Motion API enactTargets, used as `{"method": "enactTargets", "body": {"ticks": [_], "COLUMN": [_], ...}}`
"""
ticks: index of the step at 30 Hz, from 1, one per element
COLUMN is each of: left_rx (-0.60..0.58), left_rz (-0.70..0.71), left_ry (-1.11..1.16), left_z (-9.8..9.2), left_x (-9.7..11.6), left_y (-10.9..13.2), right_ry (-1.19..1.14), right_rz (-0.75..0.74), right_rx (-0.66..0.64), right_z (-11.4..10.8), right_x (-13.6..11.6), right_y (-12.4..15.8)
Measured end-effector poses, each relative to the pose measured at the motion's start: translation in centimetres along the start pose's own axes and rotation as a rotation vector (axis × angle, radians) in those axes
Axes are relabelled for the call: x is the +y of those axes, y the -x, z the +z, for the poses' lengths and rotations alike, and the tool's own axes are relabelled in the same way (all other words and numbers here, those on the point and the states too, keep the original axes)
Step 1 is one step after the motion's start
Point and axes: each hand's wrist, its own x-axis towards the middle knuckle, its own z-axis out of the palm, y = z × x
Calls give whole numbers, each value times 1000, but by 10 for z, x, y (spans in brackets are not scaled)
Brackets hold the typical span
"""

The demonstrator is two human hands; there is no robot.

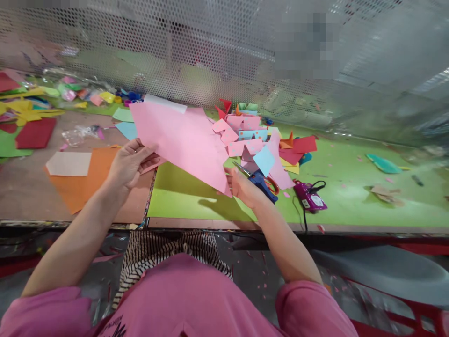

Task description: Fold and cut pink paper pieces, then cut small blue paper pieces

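A large pink paper sheet (182, 138) is held above the table between both hands. My left hand (129, 164) pinches its left edge, fingers closed on the paper. My right hand (245, 187) grips blue-handled scissors (261, 181) at the sheet's lower right corner; the blades point toward the paper. Under the sheet lies a light green sheet (178, 196) on the table.
A pile of pink, blue and red paper pieces (252, 140) lies behind the scissors. A purple hole punch (310, 196) sits to the right. Orange paper (87, 180) and a white piece (68, 164) lie left. A perforated metal screen (210, 56) closes the back. Coloured scraps (31, 112) lie far left.
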Motion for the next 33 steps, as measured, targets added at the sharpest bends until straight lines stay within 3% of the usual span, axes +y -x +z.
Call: {"method": "enactTargets", "body": {"ticks": [6, 9, 12, 15, 18, 21, 23, 26, 29, 33], "left_rx": [-60, -149, -235, -305, -413, -519, -481, -309, -185, -202], "left_rz": [-46, -121, -217, -294, -344, -297, -237, -179, -45, 99], "left_ry": [-39, -128, -254, -379, -490, -613, -601, -572, -733, -957], "left_z": [-13, -16, -14, -12, -13, -13, -10, -3, 1, -3], "left_x": [-6, -6, -5, -4, -2, 1, 1, -2, -5, -6], "left_y": [1, 7, 18, 26, 25, 20, 17, 16, 20, 25], "right_ry": [-175, -134, -110, -121, -158, -196, -205, -207, -155, 265], "right_rz": [211, 205, 211, 226, 228, 209, 197, 187, 164, -43], "right_rx": [-89, -75, 70, 131, 113, 66, 53, 48, -14, -42], "right_z": [-5, -4, 0, 5, 9, 11, 11, 11, 10, 8], "right_x": [6, 8, 9, 11, 10, 7, 6, 6, 8, 10], "right_y": [8, -1, -23, -45, -58, -60, -59, -55, -48, -31]}}
